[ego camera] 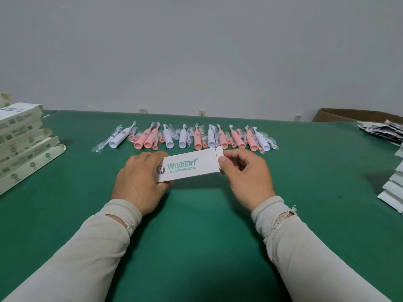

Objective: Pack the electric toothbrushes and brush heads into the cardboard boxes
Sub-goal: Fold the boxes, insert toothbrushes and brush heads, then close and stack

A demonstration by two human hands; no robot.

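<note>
Both my hands hold a white cardboard box with green lettering just above the green table. My left hand grips its left end, fingers curled behind it. My right hand pinches the right end, thumb on the end flap, which stands slightly raised. Beyond the box lies a row of pink and white electric toothbrushes with brush heads in clear wrappers among them.
A stack of packed-looking boxes lies at the left edge. Flat white box blanks pile up at the right edge, with a heap of dark leaflets and a brown carton behind them.
</note>
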